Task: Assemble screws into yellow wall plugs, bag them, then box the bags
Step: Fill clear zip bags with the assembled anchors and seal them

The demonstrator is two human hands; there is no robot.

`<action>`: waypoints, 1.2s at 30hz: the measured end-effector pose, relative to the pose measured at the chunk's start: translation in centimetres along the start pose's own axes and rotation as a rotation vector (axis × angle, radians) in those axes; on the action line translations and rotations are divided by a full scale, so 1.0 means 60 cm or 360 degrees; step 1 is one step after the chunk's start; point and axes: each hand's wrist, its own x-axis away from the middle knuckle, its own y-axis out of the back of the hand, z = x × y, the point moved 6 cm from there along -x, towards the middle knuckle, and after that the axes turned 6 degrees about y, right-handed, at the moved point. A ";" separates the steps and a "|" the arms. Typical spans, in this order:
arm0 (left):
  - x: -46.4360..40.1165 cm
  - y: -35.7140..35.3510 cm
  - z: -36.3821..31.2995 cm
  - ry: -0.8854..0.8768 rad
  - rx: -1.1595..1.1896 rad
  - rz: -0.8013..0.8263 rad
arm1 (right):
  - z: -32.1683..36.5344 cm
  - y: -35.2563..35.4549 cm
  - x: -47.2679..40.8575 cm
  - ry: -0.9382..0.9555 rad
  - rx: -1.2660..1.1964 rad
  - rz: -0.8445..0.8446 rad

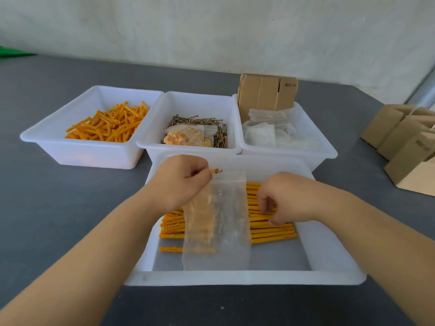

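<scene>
1. Your left hand (181,182) is curled into a pinch on the top left corner of a clear plastic bag (217,222), which hangs down over the near tray (244,277); a plug with a screw head showing (217,170) pokes out just beside your fingertips at the bag's mouth
2. Your right hand (286,198) is over the right side of that tray, fingers curled down onto the assembled yellow plugs (270,228); whether it actually grips one you cannot tell from here
3. The near tray holds those assembled plugs in a rough row lying crosswise, with one plug (170,249) lying apart nearer to you; yellow shapes show through the bag, though whether they are inside it or behind it is unclear
4. Far left, a white tray (87,151) holds a loose heap of bare yellow wall plugs (110,124)
5. The middle tray (188,149) holds brass-coloured screws (220,135) and, on top of them, a filled bag of yellow plugs (184,136)
6. The right tray (324,151) holds a pile of empty clear bags (270,130) (crumpled, hard to count) and a flattened cardboard box (267,92) standing on edge at its back
7. Well off to your right on the grey table (58,208) sits a cluster of cardboard boxes (404,144)
</scene>
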 end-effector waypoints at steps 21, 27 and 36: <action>0.007 -0.021 0.006 -0.0035 0.0597 0.0443 | 0.016 -0.012 -0.011 0.0010 -0.0172 -0.0161; 0.005 -0.025 0.001 -0.0148 0.0597 0.0473 | -0.074 0.072 0.028 -0.0293 -0.0982 -0.0772; 0.011 -0.031 -0.010 -0.0249 0.0401 0.0480 | -0.041 0.164 0.025 0.0043 -0.1908 -0.0998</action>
